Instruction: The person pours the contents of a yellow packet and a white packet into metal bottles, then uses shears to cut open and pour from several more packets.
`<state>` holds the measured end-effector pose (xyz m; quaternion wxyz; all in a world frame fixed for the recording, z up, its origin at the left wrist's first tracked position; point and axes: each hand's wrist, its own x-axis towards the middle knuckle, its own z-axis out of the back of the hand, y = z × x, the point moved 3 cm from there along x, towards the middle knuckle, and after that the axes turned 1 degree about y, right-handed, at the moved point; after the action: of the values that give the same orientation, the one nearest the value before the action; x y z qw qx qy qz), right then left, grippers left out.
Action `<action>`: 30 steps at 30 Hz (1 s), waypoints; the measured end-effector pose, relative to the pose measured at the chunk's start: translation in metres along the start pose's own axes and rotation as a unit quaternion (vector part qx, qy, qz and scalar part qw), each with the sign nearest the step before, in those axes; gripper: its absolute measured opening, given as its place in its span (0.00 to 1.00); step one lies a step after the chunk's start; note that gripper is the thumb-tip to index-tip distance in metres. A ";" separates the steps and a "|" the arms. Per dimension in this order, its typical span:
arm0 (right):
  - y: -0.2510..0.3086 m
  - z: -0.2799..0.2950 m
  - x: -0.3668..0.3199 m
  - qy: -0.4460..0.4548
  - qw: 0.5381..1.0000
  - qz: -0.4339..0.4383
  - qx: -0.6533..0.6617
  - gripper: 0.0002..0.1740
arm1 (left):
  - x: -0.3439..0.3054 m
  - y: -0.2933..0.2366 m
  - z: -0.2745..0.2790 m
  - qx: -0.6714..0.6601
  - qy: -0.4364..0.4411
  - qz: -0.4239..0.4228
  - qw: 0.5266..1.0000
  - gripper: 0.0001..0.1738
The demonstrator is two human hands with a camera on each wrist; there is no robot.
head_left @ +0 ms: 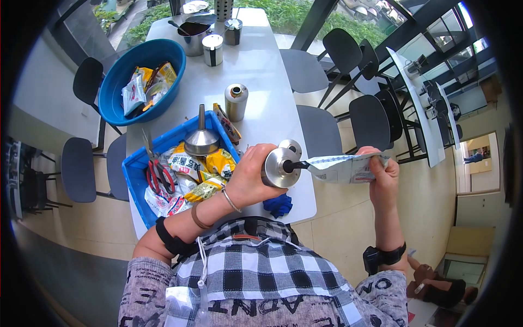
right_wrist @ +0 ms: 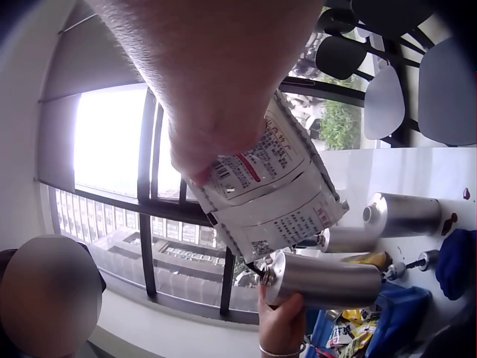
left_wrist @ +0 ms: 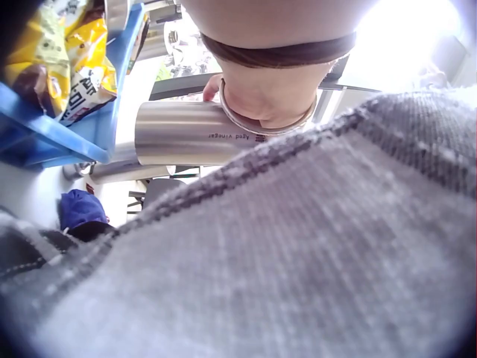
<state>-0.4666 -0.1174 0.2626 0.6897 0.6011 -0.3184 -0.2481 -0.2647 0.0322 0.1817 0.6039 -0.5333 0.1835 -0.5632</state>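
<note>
My left hand (head_left: 255, 177) grips a metal bottle (right_wrist: 324, 281) by its body; "Aged vinegar" is printed on its side in the left wrist view. My right hand (head_left: 384, 170) pinches the far end of a white printed pouch (head_left: 343, 168), thumb on top. The pouch slants down toward the bottle, its lower corner right at the bottle's mouth. Dark liquid (head_left: 297, 164) runs between that corner and the mouth. A second metal bottle (head_left: 236, 102) stands uncapped on the table, and another (right_wrist: 346, 239) shows partly behind the held one.
A blue crate (head_left: 132, 173) at left holds seasoning packets, a metal funnel (head_left: 201, 139) and red-handled scissors (head_left: 159, 175). Behind it stands a blue basin (head_left: 111, 103) with more packets. A blue cloth (head_left: 278, 205) lies near the table's front edge. Grey chairs (head_left: 318, 128) line the right side.
</note>
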 end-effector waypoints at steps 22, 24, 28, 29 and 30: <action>-0.001 -0.005 0.001 0.006 0.999 -0.016 -0.029 0.09 | 0.000 0.000 -0.002 0.006 0.027 0.013 1.000 0.40; -0.002 -0.005 0.002 0.007 0.999 -0.013 -0.030 0.09 | 0.000 0.000 -0.001 0.003 0.029 0.015 0.999 0.40; 0.000 -0.004 0.002 0.006 0.999 -0.012 -0.035 0.09 | 0.000 0.003 -0.003 -0.018 0.018 0.018 1.000 0.38; 0.001 -0.004 0.003 0.008 0.999 -0.011 -0.037 0.09 | 0.000 0.003 -0.003 -0.018 0.018 0.018 1.000 0.38; 0.002 -0.004 0.003 0.009 0.999 -0.011 -0.038 0.09 | 0.000 0.003 -0.002 -0.015 0.015 0.016 1.000 0.38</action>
<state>-0.4620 -0.1168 0.2647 0.7124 0.5797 -0.2960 -0.2622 -0.2651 0.0309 0.1783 0.6018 -0.5306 0.2094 -0.5589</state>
